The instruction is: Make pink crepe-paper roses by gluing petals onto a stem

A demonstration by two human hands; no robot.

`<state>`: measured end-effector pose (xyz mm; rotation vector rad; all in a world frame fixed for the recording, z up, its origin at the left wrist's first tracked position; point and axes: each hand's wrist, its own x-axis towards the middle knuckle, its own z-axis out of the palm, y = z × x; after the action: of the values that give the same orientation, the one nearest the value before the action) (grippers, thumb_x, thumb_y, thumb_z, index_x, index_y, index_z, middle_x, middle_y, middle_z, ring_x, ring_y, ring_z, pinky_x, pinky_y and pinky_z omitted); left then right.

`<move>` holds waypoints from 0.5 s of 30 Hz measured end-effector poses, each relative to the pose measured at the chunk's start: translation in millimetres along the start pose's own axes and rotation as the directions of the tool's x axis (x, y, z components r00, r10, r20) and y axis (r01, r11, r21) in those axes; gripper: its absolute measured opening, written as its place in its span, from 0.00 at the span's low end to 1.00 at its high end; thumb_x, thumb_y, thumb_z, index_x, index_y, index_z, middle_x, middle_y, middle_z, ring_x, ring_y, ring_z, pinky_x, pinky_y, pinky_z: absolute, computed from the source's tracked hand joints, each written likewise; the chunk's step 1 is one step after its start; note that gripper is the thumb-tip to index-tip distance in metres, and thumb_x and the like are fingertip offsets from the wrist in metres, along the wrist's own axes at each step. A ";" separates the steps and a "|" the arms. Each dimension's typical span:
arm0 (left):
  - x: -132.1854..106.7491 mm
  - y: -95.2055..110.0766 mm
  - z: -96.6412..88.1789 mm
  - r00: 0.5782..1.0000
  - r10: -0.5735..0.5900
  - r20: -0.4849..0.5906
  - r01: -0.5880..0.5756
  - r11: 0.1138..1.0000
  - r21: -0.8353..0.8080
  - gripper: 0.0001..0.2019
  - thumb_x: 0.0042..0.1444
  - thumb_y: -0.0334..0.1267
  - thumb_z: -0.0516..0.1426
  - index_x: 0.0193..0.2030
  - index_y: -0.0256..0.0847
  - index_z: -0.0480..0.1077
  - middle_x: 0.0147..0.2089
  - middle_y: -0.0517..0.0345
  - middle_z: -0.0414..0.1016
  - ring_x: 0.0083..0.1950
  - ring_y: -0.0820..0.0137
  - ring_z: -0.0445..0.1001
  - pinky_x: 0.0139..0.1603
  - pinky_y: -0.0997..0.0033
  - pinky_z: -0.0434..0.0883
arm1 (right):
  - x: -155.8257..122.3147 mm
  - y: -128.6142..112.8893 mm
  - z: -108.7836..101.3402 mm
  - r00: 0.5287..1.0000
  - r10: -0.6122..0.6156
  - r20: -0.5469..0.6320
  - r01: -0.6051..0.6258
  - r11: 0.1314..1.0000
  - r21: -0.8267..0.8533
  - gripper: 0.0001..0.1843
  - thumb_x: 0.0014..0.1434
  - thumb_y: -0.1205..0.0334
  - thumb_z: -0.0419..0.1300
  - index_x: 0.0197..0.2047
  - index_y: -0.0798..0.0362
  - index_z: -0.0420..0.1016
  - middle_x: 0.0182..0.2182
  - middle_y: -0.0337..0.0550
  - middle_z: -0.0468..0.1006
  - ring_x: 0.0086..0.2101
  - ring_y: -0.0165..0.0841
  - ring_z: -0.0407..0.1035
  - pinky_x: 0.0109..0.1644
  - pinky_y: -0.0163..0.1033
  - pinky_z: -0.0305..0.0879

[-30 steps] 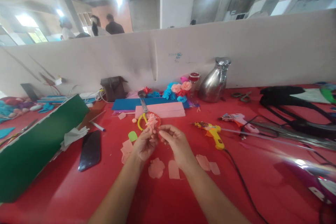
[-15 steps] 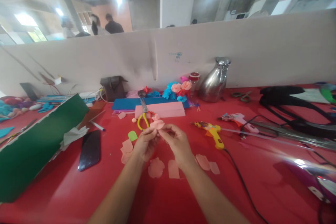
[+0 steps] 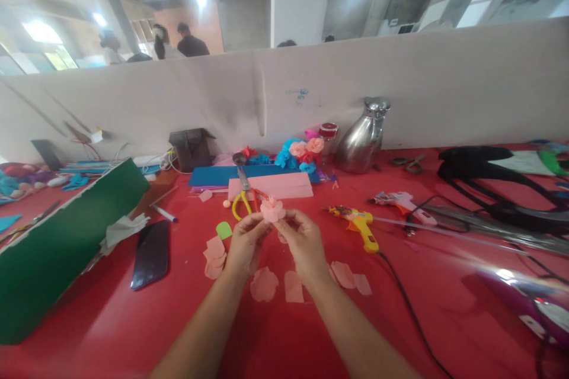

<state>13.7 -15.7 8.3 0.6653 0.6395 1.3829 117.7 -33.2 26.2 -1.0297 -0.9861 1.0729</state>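
A small pink paper flower [image 3: 272, 209] is held up over the middle of the red table. My left hand [image 3: 247, 244] pinches it from the left, thumb and fingers closed at its base. From the other side my right hand [image 3: 302, 241] also grips the base between thumb and fingers. The base itself is hidden by the fingertips. Loose pink paper petals [image 3: 264, 284] lie below and beside both hands. Just behind the flower are yellow-and-red handled scissors [image 3: 242, 204]. A green petal-shaped piece [image 3: 224, 230] lies left of my left hand.
Right of my hands lies a yellow glue gun [image 3: 362, 228] with its cord, near a pink glue gun [image 3: 404, 202]. A steel jug [image 3: 362, 139] and finished paper flowers [image 3: 302, 151] stand behind. Leftward are a phone [image 3: 151, 254] and a green board [image 3: 75, 249].
The flower has turned upright so its open petals face me more, and it has shifted slightly right. Both hands keep their pinch on it.
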 end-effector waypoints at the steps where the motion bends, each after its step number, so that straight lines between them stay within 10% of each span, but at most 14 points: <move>1: 0.1 0.0 0.1 1.000 0.009 -0.010 -0.009 1.000 -0.011 0.07 0.39 0.31 0.65 0.29 0.38 0.75 0.32 0.59 0.76 0.33 0.76 0.72 0.39 0.76 0.68 | -0.7 -1.5 0.7 1.000 0.006 0.009 -0.007 1.000 0.016 0.11 0.46 0.56 0.64 0.32 0.52 0.73 0.23 0.35 0.70 0.22 0.26 0.58 0.25 0.33 0.54; 15: 9.0 -3.7 -10.5 0.983 0.179 -0.047 -0.177 0.984 0.036 0.07 0.39 0.31 0.64 0.29 0.40 0.73 0.32 0.59 0.75 0.32 0.75 0.71 0.35 0.75 0.66 | -5.9 -10.9 3.2 0.930 0.306 0.203 -0.348 0.910 0.224 0.16 0.50 0.50 0.60 0.29 0.56 0.78 0.24 0.43 0.76 0.21 0.25 0.63 0.25 0.33 0.51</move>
<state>9.0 -6.5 -1.5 0.7290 0.6554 1.5618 115.7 -40.1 36.7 -0.9215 -0.7895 1.5436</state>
